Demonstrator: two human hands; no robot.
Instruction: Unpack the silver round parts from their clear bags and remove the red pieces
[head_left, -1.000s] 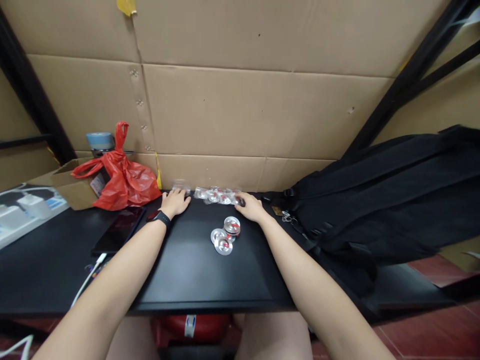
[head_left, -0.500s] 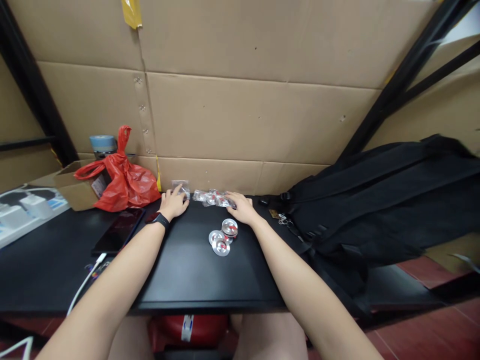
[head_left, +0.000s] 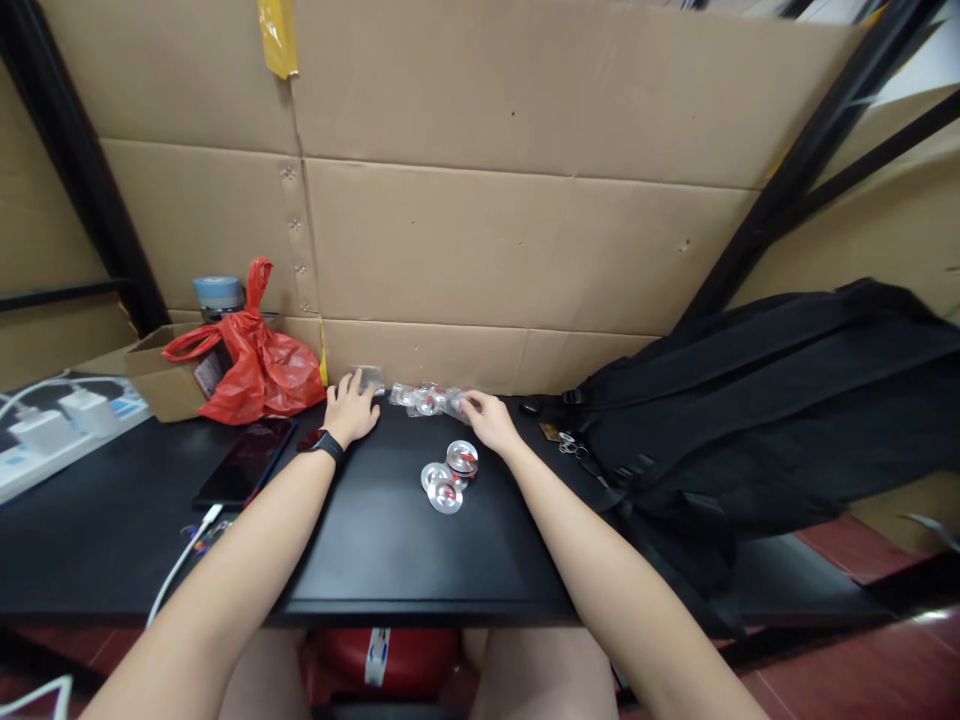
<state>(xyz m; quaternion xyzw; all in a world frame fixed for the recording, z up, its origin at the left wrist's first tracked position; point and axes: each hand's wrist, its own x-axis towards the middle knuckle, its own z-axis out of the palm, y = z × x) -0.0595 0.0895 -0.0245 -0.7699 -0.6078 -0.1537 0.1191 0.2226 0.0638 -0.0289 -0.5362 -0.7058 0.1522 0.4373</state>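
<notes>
My left hand point(head_left: 351, 410) lies flat near the back of the black table, its fingers spread and their tips on flat clear plastic bags point(head_left: 370, 378). A dark watch is on that wrist. At the back centre is a pile of small clear packets point(head_left: 424, 399) with shiny silver and red contents. My right hand point(head_left: 491, 422) has its thumb and fingers closed on a clear plastic packet point(head_left: 454, 404) at the pile's right end. Nearer to me, several loose silver discs point(head_left: 445, 494) with red marks overlap one another between my forearms.
Left of my arm are a phone point(head_left: 246, 464), a white cable, a red plastic bag point(head_left: 262, 365), a cardboard box point(head_left: 161, 375) and a power strip point(head_left: 71, 440). A black backpack point(head_left: 765, 410) fills the right side, beside keys point(head_left: 570, 443). A cardboard wall point(head_left: 480, 240) closes the back.
My right hand's fingers have gone from lying over the packets to pinching the one at the right end. My left hand stays on the bags. The view has shifted slightly.
</notes>
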